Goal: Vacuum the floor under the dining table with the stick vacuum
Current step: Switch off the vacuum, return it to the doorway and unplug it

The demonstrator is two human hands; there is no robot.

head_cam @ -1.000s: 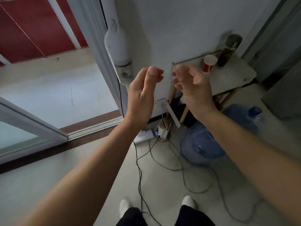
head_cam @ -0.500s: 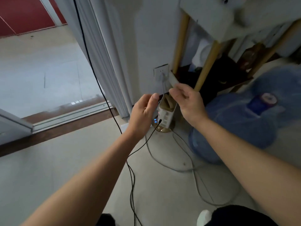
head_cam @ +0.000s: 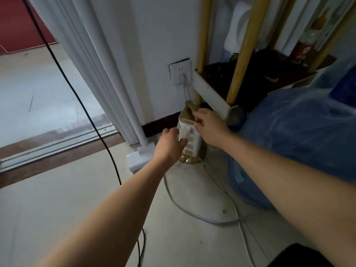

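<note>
Both hands work at the power tower [head_cam: 189,135], a white and gold upright socket block standing on the floor just below the wall outlet [head_cam: 180,73]. The left hand [head_cam: 170,145] has its fingers [head_cam: 183,140] closed around a white plug [head_cam: 184,132] on the tower's side; the right hand [head_cam: 211,130] clamps the tower's gold top, steadying it. The stick vacuum's floor head [head_cam: 139,157] sits just left of the tower, its white tube rising along the door frame — so the vacuum looks parked and on charge.

The risks, as I judge them: a hard tug could tip the tower despite the steadying grip, or strain its own lead into the wall outlet. The black cable [head_cam: 81,105] hanging left of the tower and the grey cord [head_cam: 185,207] looping on the floor in front of it could both snag a foot — or the vacuum, once lifted away.
</note>
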